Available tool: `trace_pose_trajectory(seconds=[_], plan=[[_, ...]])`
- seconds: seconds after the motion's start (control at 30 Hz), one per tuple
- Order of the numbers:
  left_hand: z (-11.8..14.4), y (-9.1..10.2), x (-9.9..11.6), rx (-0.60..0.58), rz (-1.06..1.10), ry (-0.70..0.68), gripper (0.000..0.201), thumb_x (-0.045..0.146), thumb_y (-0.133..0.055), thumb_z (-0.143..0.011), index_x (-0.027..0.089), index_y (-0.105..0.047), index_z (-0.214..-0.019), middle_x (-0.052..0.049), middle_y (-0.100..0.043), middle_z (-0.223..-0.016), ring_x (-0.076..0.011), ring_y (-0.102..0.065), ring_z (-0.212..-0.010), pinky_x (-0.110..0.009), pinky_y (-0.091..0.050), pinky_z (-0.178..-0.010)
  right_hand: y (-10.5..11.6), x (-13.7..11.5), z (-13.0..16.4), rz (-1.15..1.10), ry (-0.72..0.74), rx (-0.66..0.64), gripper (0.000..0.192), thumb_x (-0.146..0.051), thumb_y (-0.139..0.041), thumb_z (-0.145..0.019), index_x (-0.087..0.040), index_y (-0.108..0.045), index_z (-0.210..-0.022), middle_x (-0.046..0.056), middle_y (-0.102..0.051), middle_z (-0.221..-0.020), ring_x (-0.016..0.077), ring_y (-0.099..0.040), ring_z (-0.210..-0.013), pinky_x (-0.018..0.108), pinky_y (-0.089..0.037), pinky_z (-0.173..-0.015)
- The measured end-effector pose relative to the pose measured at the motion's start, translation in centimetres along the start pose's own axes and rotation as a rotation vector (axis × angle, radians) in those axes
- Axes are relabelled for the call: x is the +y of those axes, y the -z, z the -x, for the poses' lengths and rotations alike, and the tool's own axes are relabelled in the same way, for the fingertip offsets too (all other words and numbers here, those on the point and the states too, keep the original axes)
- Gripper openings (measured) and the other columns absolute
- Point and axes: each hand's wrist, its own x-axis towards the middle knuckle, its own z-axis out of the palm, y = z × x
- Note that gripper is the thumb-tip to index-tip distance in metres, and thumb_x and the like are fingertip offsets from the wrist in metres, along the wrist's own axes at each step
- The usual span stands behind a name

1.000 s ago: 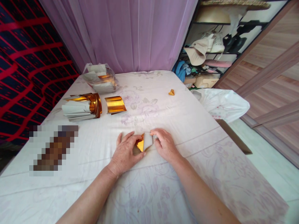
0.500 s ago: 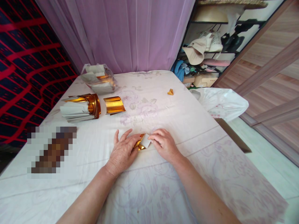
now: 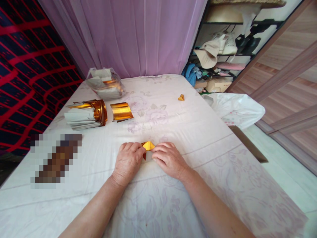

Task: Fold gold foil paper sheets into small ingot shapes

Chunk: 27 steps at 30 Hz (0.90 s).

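Between my two hands, low over the table [image 3: 158, 205], is a small sheet of gold foil paper [image 3: 148, 145], partly folded, with its shiny side up and a pointed flap hanging below. My left hand [image 3: 129, 158] is closed on its left end, thumb and fingers bent together. At its right end my right hand [image 3: 169, 158] pinches the edge with the fingertips. The fingers cover both ends of the paper. Farther off, a small folded gold paper piece [image 3: 181, 97] lies alone near the table's right edge.
To the left stand a thick fanned stack of gold-and-white paper [image 3: 85, 115], a smaller stack of gold sheets [image 3: 122, 111] and a clear bag of paper [image 3: 105, 84]. A blurred patch [image 3: 55, 160] covers something nearer. A white plastic bag [image 3: 237, 109] sits beyond the right edge.
The white flap of the paper has gone out of sight and gold now faces up. My left fingers have curled in from being spread, and my right hand has come slightly lower and nearer.
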Motion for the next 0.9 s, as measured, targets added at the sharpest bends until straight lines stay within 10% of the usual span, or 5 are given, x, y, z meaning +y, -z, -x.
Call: trace_pose_trajectory(seconds=[0.4, 0.9], plan=[[1.3, 0.4, 1.9, -0.159, 0.076, 0.060, 0.014, 0.029, -0.060, -0.088, 0.020, -0.065, -0.097, -0.007, -0.069, -0.103, -0.0252, -0.062, -0.094, -0.040, -0.048, -0.079, -0.3, 1.3, 0.3, -0.119, -0.050, 0.082, 0.028, 0.000, -0.054, -0.079, -0.023, -0.064, -0.092, 0.003, -0.070, -0.105, 0.0168, -0.063, -0.098, 0.032, -0.047, -0.087], [0.7, 0.0, 2.3, -0.086, 0.114, 0.126, 0.013, 0.026, -0.055, -0.090, 0.021, -0.065, -0.084, -0.005, -0.070, -0.089, -0.0228, -0.060, -0.084, -0.038, -0.043, -0.074, 0.0, 1.7, 0.3, -0.041, -0.094, 0.047, 0.013, -0.015, -0.058, -0.089, -0.023, -0.068, -0.090, 0.002, -0.071, -0.095, 0.0176, -0.062, -0.090, 0.034, -0.043, -0.081]])
